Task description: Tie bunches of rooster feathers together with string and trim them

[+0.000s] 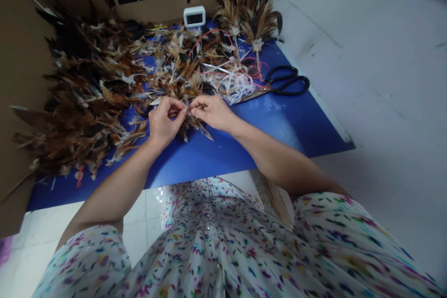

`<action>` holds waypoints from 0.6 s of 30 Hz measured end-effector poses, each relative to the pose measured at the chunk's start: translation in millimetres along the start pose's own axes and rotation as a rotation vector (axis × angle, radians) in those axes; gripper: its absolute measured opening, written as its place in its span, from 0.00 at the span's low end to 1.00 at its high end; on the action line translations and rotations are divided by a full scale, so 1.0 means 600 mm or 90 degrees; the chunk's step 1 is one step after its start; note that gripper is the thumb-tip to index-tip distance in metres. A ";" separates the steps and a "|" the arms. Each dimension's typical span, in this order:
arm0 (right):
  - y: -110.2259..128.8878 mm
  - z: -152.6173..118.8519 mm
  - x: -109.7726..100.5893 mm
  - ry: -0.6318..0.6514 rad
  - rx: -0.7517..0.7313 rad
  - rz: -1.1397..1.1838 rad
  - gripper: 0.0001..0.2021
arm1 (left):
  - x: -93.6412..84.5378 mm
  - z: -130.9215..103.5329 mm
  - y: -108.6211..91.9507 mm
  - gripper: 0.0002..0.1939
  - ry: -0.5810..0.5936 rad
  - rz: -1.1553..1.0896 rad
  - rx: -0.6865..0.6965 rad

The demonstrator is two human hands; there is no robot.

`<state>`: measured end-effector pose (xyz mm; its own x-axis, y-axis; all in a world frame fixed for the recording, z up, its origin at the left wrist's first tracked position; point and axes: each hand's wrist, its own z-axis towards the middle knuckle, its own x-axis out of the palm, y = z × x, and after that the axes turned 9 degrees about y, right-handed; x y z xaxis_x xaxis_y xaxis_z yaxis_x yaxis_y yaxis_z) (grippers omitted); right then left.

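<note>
Left hand [165,120] and right hand [212,112] meet at brown feathers [176,87] on blue counter [275,118], fingers pinching something too small to identify, black-handled scissors [287,77] nearby.

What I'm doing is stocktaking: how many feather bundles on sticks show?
2: the left bundle, beside the clock, and the right bundle, behind the scissors. The feather pile may hide others.

Craft wkshp: feathers [104,94], scissors [273,87], etc.

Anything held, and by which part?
The left hand and right hand pinch at brown wispy feathers; exactly what they grip, and where, is too small to tell.
</note>
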<state>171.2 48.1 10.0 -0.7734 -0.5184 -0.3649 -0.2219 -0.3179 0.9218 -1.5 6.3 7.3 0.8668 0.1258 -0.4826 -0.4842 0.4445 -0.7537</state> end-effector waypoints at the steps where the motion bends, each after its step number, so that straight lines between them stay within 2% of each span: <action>1: 0.000 0.001 0.002 -0.001 0.005 0.029 0.06 | 0.000 0.000 -0.001 0.12 -0.003 -0.001 0.006; 8: 0.028 -0.001 0.006 0.017 0.123 0.269 0.03 | 0.002 -0.004 0.002 0.12 -0.021 -0.002 0.033; 14: 0.045 -0.004 0.006 0.027 0.182 0.359 0.07 | 0.003 -0.005 0.002 0.13 -0.029 -0.011 0.035; 18: 0.048 -0.004 0.010 0.033 0.201 0.360 0.10 | 0.004 -0.004 -0.002 0.14 -0.039 -0.019 0.029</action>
<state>161.7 34.2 34.1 -0.7941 -0.5776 0.1891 0.0404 0.2604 0.9647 1.1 4.1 5.7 0.8871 0.1647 -0.4312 -0.4532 0.4882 -0.7459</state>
